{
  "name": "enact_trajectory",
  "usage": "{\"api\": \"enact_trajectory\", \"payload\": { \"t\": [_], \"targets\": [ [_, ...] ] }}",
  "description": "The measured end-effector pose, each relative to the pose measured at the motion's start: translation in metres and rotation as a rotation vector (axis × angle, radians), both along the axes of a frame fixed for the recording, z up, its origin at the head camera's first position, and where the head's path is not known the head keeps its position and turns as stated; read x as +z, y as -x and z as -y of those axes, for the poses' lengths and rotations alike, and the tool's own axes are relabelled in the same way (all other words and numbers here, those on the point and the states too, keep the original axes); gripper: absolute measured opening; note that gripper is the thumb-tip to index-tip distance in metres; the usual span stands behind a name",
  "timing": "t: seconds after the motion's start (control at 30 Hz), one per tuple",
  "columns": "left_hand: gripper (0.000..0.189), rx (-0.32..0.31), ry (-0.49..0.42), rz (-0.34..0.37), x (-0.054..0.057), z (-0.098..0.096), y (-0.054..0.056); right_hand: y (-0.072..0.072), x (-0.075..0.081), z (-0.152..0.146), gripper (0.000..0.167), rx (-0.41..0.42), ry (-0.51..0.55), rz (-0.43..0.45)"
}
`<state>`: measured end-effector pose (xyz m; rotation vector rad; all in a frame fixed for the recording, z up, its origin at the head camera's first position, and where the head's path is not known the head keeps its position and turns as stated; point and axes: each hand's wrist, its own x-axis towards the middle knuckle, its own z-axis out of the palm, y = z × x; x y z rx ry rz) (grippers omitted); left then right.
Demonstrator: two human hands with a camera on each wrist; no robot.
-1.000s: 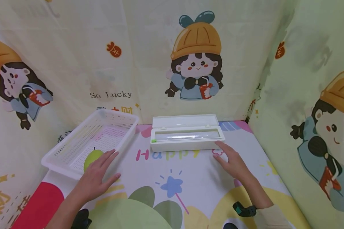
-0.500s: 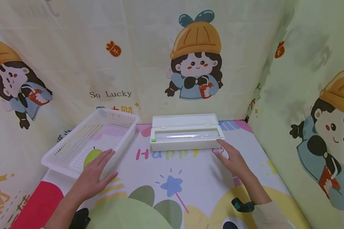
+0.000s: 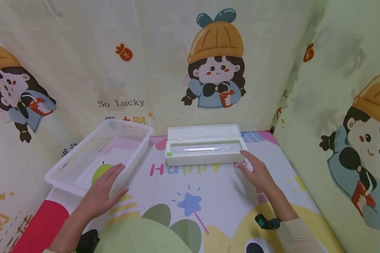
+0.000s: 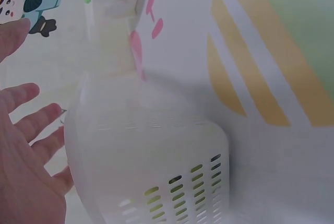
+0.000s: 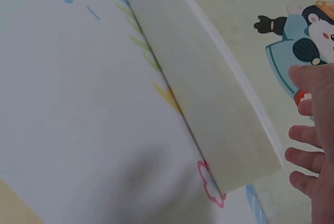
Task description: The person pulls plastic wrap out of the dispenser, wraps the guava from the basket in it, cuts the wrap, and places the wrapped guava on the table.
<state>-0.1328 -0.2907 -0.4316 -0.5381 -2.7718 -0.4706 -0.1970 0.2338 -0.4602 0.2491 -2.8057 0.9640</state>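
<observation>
Cling-film box [image 3: 206,160]: lid [image 3: 203,132] tipped back, baring film roll [image 3: 209,148]. Left of box: basket [image 3: 137,153] walls confining green pear [image 3: 99,171]; left grip [image 3: 102,197] spread, empty. Near box's front-right corner: right grip [image 3: 258,172] relaxed, empty.

cream cartoon-printed walls [image 3: 164,56], colourful patterned tabletop [image 3: 221,193]

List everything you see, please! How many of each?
Table: 1, white with pictures, underneath
Basket: 1, white, on the table's left
Fruit: 1, green, in the basket
Box: 1, white, lid open, right of basket
Roll: 1, clear-looking, inside the box
Slider: 1, green, box's front left
Walls: count unclear, cream, around the table
Cartoon girls: 3, orange and blue, on the walls
Wrist gadgets: 2, black, at the bottom
Sleeves: 2, beige, at the bottom
Left hand: 1, bare, near the fruit
Right hand: 1, bare, near the box
</observation>
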Motion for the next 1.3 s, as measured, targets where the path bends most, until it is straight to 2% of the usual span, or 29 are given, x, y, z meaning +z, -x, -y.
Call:
{"api": "enact_trajectory", "payload": {
  "t": [0.23, 0.5, 0.7, 1.13, 1.3],
  "targets": [
    [0.077, 0.002, -0.014, 0.020, 0.001, 0.002, 0.002, 0.004, 0.002, -0.005, 0.061, 0.002, -0.002, -0.012],
    [0.077, 0.018, -0.028, 0.046, 0.000, 0.005, 0.004, 0.008, -0.001, -0.009, 0.056, 0.013, 0.015, -0.076],
    [0.075, 0.026, -0.032, 0.050, -0.002, 0.006, 0.004, 0.010, 0.000, -0.010, 0.059, -0.021, 0.011, -0.028],
    [0.074, 0.041, -0.042, 0.072, -0.002, 0.012, 0.005, 0.019, 0.001, -0.013, 0.059, -0.055, 0.014, 0.017],
    [0.069, 0.033, -0.044, 0.054, -0.003, 0.016, 0.008, 0.021, -0.001, -0.014, 0.060, -0.067, 0.022, 0.035]
  ]
}}
